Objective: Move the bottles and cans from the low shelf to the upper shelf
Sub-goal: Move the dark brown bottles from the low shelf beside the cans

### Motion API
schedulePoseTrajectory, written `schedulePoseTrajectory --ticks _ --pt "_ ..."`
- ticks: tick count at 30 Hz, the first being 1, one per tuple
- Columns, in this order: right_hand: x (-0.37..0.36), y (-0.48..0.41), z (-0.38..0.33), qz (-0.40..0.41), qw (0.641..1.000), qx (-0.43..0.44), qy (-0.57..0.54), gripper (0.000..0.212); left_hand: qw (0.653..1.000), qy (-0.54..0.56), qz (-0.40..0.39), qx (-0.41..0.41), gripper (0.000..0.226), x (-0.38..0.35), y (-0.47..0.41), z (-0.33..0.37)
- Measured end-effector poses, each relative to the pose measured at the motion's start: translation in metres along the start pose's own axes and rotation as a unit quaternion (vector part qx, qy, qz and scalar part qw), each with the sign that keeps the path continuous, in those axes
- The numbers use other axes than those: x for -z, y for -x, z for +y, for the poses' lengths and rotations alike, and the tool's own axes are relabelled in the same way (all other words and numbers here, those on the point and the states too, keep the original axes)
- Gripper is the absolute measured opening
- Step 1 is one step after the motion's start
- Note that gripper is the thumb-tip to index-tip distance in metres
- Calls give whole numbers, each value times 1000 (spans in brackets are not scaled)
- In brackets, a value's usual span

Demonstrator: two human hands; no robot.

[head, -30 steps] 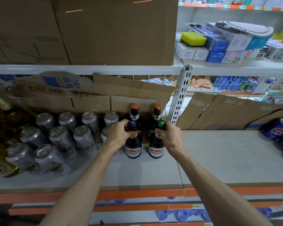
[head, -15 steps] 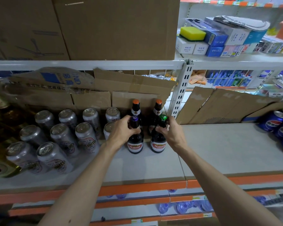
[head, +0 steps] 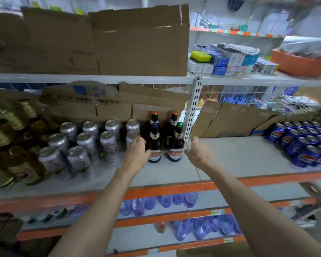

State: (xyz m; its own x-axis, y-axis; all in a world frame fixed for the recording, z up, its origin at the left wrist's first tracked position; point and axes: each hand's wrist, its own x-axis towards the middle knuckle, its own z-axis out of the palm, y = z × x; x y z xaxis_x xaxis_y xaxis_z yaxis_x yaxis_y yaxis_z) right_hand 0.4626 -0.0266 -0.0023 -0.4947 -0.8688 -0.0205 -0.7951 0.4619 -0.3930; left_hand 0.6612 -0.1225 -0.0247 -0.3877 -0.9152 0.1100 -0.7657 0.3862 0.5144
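The left hand (head: 137,153) and right hand (head: 198,153), empty and loose, flank two beer bottles (head: 154,145) on the upper shelf (head: 239,156). The water bottles (head: 156,202) below seem left to move.

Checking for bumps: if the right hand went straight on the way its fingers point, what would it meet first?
Likely the white slotted upright, just beyond the fingertips of the right hand. The green-capped bottle stands left of that line. Depth is unclear.
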Motion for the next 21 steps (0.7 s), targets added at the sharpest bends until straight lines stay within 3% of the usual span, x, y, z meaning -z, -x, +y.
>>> schedulePoseTrajectory --ticks 5,11,21 --pt "-12 79 -32 47 993 105 9 39 998 -52 -32 -26 65 29 83 -26" --pt "-32 186 -85 32 989 144 -20 43 995 -77 4 -59 64 92 186 -55" --pt "-67 287 -154 -10 992 123 18 45 994 -104 -23 10 49 160 293 -167"
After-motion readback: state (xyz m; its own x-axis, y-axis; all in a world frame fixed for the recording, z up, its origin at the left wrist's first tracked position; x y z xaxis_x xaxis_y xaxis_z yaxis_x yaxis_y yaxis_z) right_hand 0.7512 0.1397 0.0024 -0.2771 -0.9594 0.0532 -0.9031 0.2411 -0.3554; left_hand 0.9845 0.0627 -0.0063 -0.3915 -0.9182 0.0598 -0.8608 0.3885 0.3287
